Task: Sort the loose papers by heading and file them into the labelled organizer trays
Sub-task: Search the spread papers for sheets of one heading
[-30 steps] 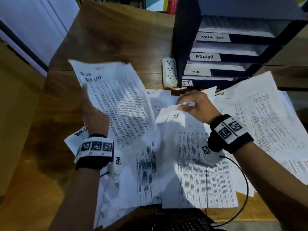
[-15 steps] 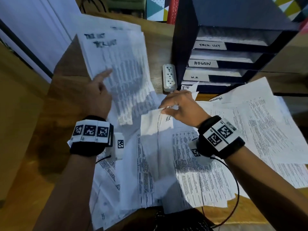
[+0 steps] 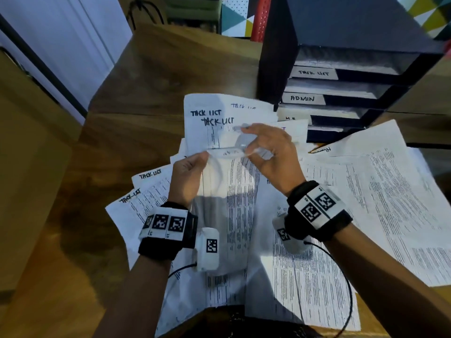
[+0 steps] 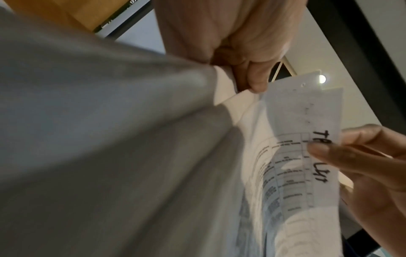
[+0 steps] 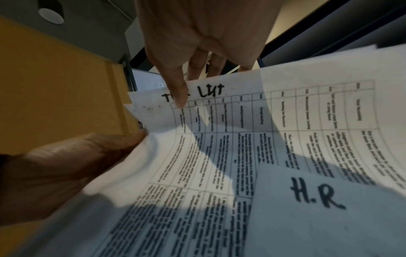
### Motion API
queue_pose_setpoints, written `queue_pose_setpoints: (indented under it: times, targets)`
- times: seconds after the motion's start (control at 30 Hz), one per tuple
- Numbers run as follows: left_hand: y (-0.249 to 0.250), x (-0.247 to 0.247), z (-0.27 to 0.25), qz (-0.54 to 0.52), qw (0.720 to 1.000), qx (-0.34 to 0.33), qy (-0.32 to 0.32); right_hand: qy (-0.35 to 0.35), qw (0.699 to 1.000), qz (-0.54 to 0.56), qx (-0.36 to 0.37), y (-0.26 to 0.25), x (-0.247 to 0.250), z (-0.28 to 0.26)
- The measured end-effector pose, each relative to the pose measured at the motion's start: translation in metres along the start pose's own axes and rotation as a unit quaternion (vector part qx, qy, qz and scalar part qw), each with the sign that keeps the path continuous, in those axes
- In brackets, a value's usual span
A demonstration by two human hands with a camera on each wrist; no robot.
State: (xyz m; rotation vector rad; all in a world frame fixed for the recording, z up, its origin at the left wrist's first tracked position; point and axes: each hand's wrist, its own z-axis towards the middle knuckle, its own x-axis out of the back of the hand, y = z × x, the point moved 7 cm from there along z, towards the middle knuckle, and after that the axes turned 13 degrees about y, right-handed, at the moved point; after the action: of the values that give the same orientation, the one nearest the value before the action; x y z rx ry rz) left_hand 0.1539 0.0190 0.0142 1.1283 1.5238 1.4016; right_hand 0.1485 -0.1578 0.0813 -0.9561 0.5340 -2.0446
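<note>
Both hands hold one printed sheet (image 3: 229,181) headed TASK LIST up above the paper pile. My left hand (image 3: 203,157) pinches its top left corner; the pinching fingers (image 4: 252,81) show in the left wrist view. My right hand (image 3: 246,142) grips the top edge, thumb (image 5: 178,93) on the heading. A small stack of TASK LIST sheets (image 3: 219,118) lies flat behind my hands. An H.R sheet (image 5: 318,196) lies under the held one. The dark organizer (image 3: 273,57) stands at the back right with trays labelled TASK LIST (image 3: 313,73), ADMIN (image 3: 302,98) and H.R below.
Several loose printed sheets (image 3: 380,191) cover the wooden desk (image 3: 151,81) to the right and in front. More TASK LIST sheets (image 3: 144,189) stick out on the left. A wall and door edge (image 3: 61,45) stand at the far left.
My left hand has put the raised TASK LIST stack down in front of the organizer and come across to the sheet. My right hand has lifted that sheet off the pile.
</note>
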Motion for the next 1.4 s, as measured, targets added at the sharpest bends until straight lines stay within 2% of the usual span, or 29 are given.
queue_pose_setpoints:
  times: [0.1,0.2,0.3,0.43,0.5,0.6,0.67,0.7,0.8,0.83,0.87,0.97,1.03,1.1,1.17,1.23,1.3,1.37,1.4]
  targets:
    - [-0.004,-0.001,-0.001,-0.028,0.999,0.017,-0.022,-0.014,1.0,0.025,-0.001,0.005,0.001,-0.018]
    - [-0.018,-0.004,0.002,-0.017,0.999,0.04,-0.021,0.003,0.998,0.056,0.009,0.002,0.002,-0.03]
    - [-0.034,-0.007,0.0,-0.007,0.996,0.08,-0.046,0.031,0.998,0.045,-0.013,0.015,-0.003,-0.042]
    - [-0.038,-0.011,-0.013,0.009,0.993,0.065,-0.095,0.048,0.997,0.002,-0.057,0.032,-0.01,-0.055]
    - [-0.045,-0.009,-0.012,0.027,0.994,0.052,-0.089,0.036,0.996,-0.032,-0.07,0.038,-0.014,-0.061]
    - [-0.05,-0.002,-0.007,0.072,0.995,0.047,-0.044,0.017,0.998,-0.048,-0.034,0.032,-0.016,-0.071]
    - [-0.053,-0.001,-0.004,0.093,0.993,0.049,-0.048,-0.006,0.999,-0.039,0.0,0.024,-0.016,-0.077]
    - [-0.054,-0.002,-0.003,0.095,0.992,0.049,-0.067,-0.021,0.999,-0.04,-0.011,0.024,-0.016,-0.08]
    - [-0.055,-0.01,-0.009,0.091,0.984,0.072,-0.138,-0.086,0.984,-0.069,-0.139,0.037,-0.021,-0.081]
    - [-0.054,-0.011,-0.012,0.09,0.982,0.069,-0.151,-0.1,0.978,-0.086,-0.161,0.042,-0.023,-0.081]
    - [-0.052,-0.012,-0.014,0.092,0.981,0.062,-0.158,-0.102,0.977,-0.112,-0.151,0.043,-0.023,-0.078]
    - [-0.051,-0.012,-0.016,0.053,0.984,0.072,-0.153,-0.084,0.976,-0.168,-0.109,0.045,-0.025,-0.072]
    - [-0.054,-0.013,-0.022,0.026,0.982,0.093,-0.164,-0.073,0.973,-0.173,-0.132,0.047,-0.027,-0.068]
    - [-0.062,-0.016,-0.027,0.044,0.98,0.099,-0.165,-0.059,0.973,-0.15,-0.162,0.048,-0.03,-0.062]
    - [-0.069,-0.019,-0.032,0.064,0.982,0.106,-0.14,-0.06,0.978,-0.102,-0.171,0.042,-0.035,-0.055]
    - [-0.074,-0.016,-0.028,0.095,0.987,0.101,-0.083,-0.069,0.978,-0.077,-0.183,0.04,-0.039,-0.049]
    - [-0.079,-0.005,-0.02,0.101,0.989,0.104,-0.027,-0.067,0.959,-0.152,-0.229,0.059,-0.031,-0.043]
    - [-0.082,0.007,-0.014,0.1,0.986,0.13,-0.004,-0.051,0.91,-0.24,-0.335,0.093,-0.009,-0.043]
    - [-0.082,0.012,-0.012,0.091,0.986,0.139,-0.002,-0.039,0.884,-0.244,-0.397,0.109,0.001,-0.045]
